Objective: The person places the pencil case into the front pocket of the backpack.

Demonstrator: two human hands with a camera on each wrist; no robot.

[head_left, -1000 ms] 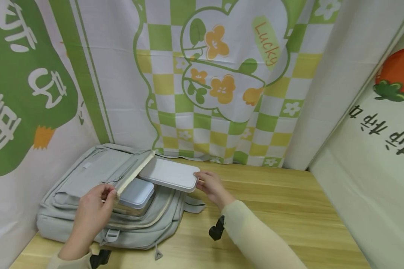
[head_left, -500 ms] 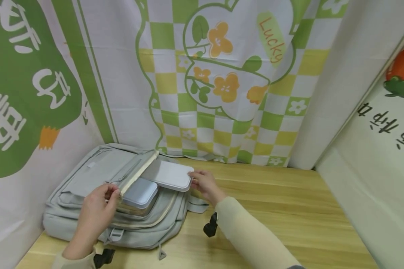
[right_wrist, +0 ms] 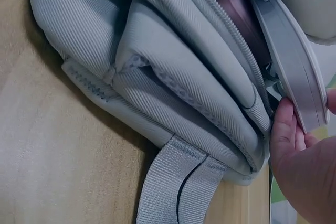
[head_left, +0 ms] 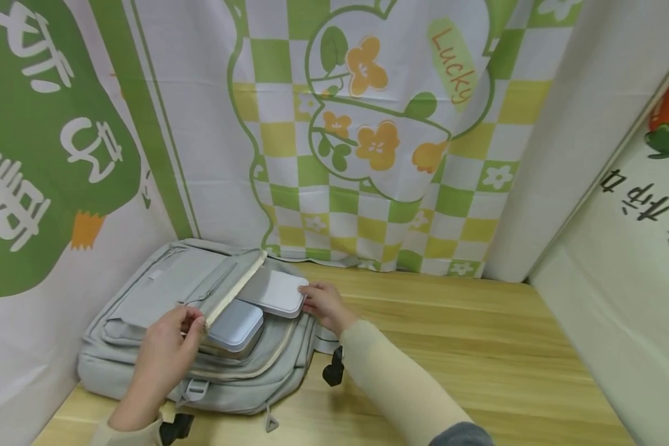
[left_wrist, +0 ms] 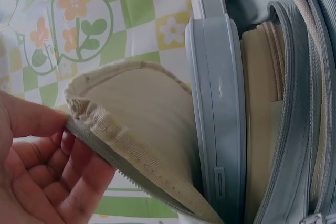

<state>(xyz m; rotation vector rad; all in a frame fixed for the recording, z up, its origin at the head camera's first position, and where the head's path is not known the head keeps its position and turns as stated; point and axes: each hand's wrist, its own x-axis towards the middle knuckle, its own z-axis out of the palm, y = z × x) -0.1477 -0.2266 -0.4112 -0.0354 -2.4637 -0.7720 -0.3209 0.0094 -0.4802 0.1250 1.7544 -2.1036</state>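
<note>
A grey backpack lies on the table with one compartment unzipped. My left hand pinches the zippered edge of its flap and holds it raised. At the far side of the opening, my right hand grips the outer end of a flat white case with rounded corners, thumb on top and fingers beneath. The case's other end is hidden under the flap. Nearer to me, a pale blue case lies partly inside the opening. Beige, layered items show beside it in the left wrist view.
The backpack rests on a wooden table against patterned curtains at the back and left. A grey strap and a triangular zip pull hang off its near and right sides. Another white curtain borders the right.
My right hand has moved left with the white case, which now sits deeper under the flap. The left hand keeps hold of the flap. The head view has shifted slightly.
</note>
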